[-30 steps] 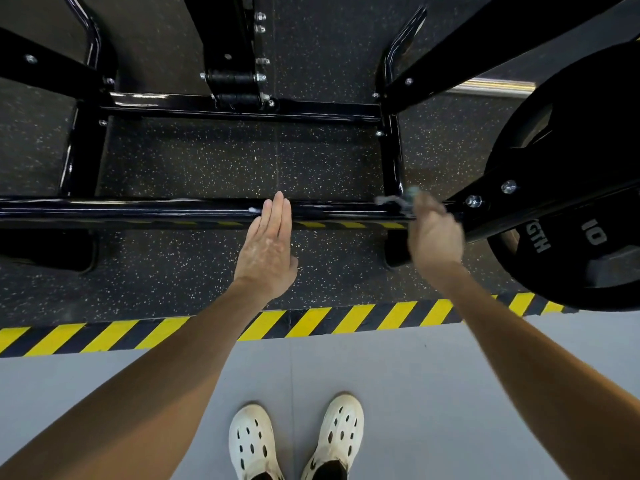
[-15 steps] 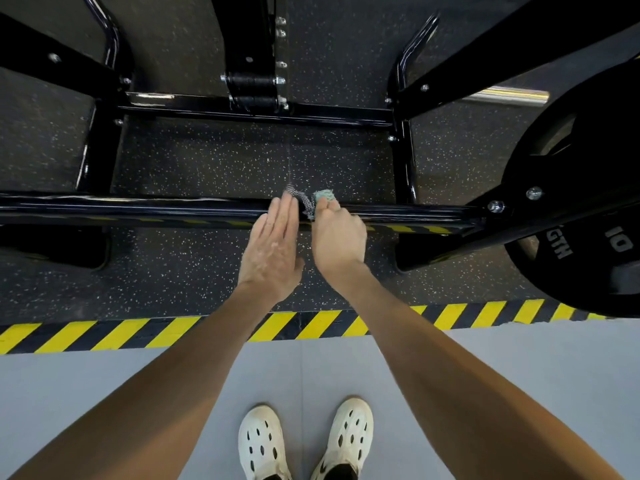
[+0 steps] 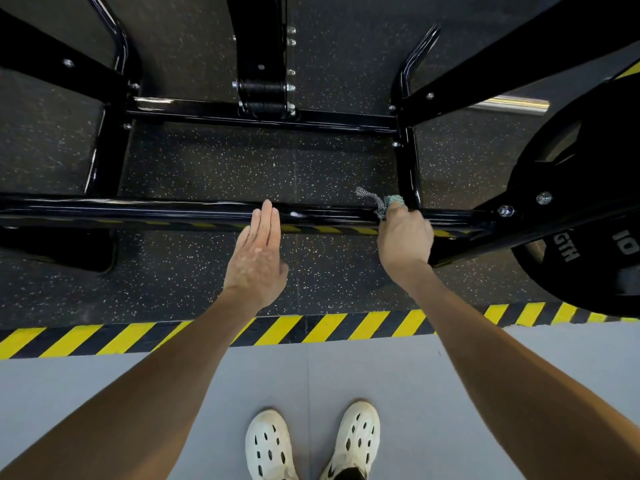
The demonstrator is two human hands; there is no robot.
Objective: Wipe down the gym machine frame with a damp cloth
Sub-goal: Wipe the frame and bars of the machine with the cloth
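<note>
**Cloth [image 3: 385,202] bunched on front frame rail [image 3: 138,212], right of centre**

Your right hand [image 3: 405,237] grips it and presses it onto the rail near the joint beside the weight plate [image 3: 588,244], likely to concentrate pressure there. Your left hand [image 3: 258,254] lies flat, straight fingers touching the rail, apparently bracing you. Hands are well apart.

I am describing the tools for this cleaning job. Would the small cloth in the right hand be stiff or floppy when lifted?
Probably floppy: the cloth bunches under the right hand and a loose end hangs past the bar. Likely light, being small and crumpled. Its netted-looking weave may grip rather than slide.
</note>
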